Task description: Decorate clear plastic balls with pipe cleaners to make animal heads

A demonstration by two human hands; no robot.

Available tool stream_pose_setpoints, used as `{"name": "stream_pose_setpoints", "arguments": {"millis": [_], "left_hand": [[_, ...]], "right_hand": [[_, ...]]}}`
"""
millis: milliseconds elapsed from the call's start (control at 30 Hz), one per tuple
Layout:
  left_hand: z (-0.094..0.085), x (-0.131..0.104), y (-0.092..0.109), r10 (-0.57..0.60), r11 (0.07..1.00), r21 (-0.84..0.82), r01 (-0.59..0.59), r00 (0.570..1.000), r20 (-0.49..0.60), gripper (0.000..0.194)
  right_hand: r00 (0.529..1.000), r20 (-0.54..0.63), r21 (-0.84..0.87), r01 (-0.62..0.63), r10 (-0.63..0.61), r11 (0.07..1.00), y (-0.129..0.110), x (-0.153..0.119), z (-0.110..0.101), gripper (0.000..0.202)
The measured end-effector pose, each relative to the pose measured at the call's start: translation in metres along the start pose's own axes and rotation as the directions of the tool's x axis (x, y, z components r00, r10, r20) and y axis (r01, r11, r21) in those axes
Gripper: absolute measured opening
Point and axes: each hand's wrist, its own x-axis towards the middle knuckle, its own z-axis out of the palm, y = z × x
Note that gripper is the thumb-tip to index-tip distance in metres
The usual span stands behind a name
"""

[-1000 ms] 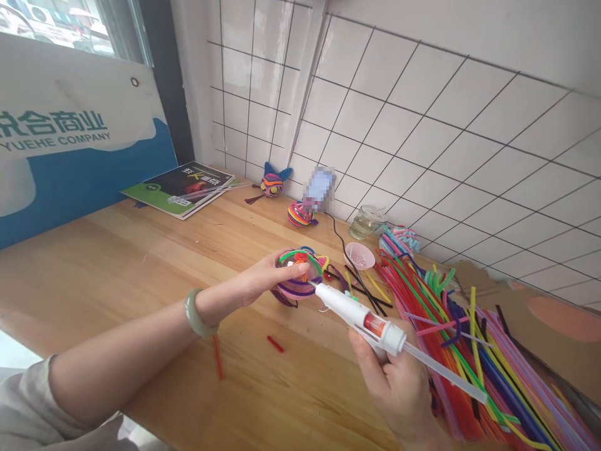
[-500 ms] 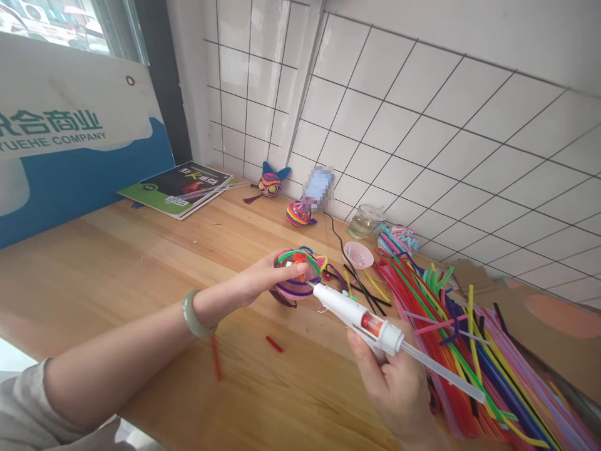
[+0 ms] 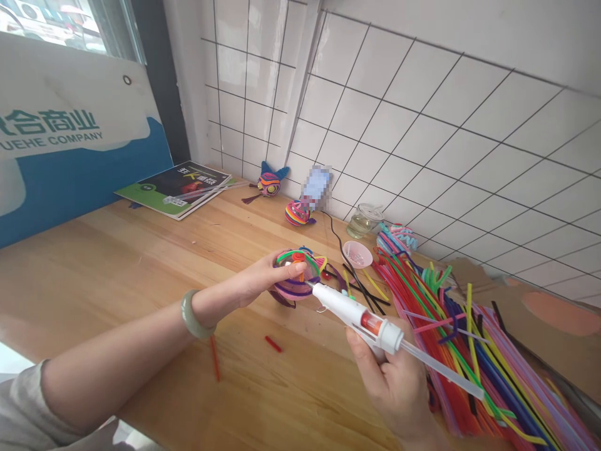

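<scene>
My left hand (image 3: 270, 275) is closed around a clear round ornament (image 3: 293, 289) trimmed with purple, green and pink pipe cleaner, its thumb lying across the front. An orange pipe-cleaner piece (image 3: 298, 257) stands at its face beside the thumb. My right hand (image 3: 389, 369) grips a white hot glue gun (image 3: 350, 310) with a long clear glue stick out of its back. The gun's metal nozzle meets the ornament near my left thumb; whether glue is flowing is too small to tell. Two short red pipe-cleaner pieces, one of them a straight bit (image 3: 273, 344), lie on the table below.
Bundles of coloured pipe cleaners (image 3: 441, 332) cover the right side, by some cardboard (image 3: 526, 307). Behind are a pink bowl (image 3: 357, 255), a glass jar (image 3: 361, 222), a blurred phone (image 3: 317, 186), a striped ornament (image 3: 297, 213), and an eared ornament (image 3: 269, 183). Magazines (image 3: 181, 188) lie at left.
Both hands, the ornament and the glue gun keep almost the same pose. The whole view has shifted very slightly.
</scene>
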Motion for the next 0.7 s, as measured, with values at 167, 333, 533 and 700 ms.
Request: {"name": "stream_pose_setpoints", "arguments": {"millis": [167,333,533,700], "left_hand": [[-0.0016,0.0000,-0.0008,-0.010,1.000,-0.008,0.010,1.000,0.006,0.044],[-0.0022,0.0010,-0.0027,0.002,1.000,-0.013,-0.002,1.000,0.005,0.045],[-0.0011,-0.0003,-0.0013,0.006,1.000,0.018,-0.007,1.000,0.025,0.048],[-0.0001,-0.0026,0.0030,-0.007,0.999,0.033,0.005,0.999,0.040,0.048]], "right_hand": [[1.000,-0.013,-0.002,0.009,-0.009,1.000,-0.0013,0.0020,-0.0006,0.018],[0.999,-0.004,0.040,-0.040,0.040,0.998,-0.0009,0.0011,-0.0002,0.017],[0.992,0.001,0.128,-0.128,0.129,0.983,-0.0013,-0.0001,0.0003,0.015],[0.948,0.129,0.326,-0.317,0.290,0.891,0.0011,-0.0014,-0.0005,0.018]]}}
